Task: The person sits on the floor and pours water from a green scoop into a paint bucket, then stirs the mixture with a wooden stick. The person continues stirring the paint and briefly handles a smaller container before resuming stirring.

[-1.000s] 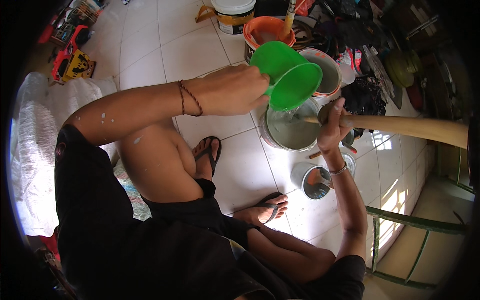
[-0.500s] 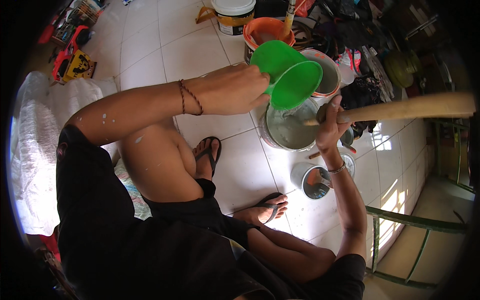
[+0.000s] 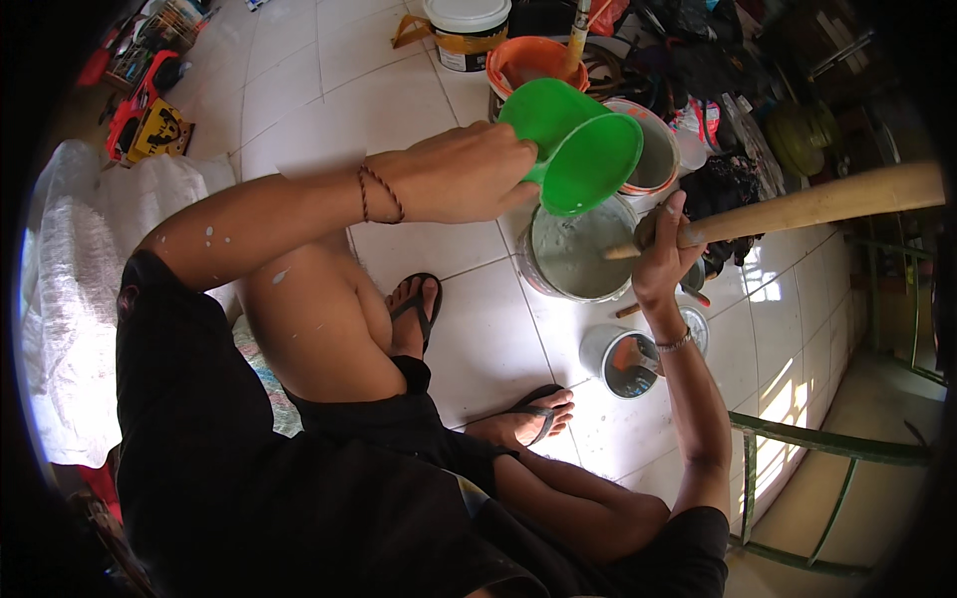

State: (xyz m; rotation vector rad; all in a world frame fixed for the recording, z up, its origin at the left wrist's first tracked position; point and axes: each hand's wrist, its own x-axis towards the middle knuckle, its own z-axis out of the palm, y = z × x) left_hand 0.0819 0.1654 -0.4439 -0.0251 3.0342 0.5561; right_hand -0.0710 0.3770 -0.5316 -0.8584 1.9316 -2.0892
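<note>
My left hand is closed on a green plastic dipper, which is tipped with its mouth over a bucket. Pale grey paint-like liquid lies inside that bucket, its surface wet and slightly rippled below the dipper. In my right hand is a thick wooden stick, held with the thumb along it. One end of the stick dips into the bucket, and the other reaches far to the right. Whether liquid is leaving the dipper cannot be made out.
Near my right forearm stands a small can with a paintbrush in it. An orange-lined bucket, a lidded tub and another bucket are farther off. A green metal frame stands at right, a white sack at left.
The dipper has risen very slightly, still tipped over the bucket. The stick has swung a little, and its lower end shows more clearly in the liquid.
</note>
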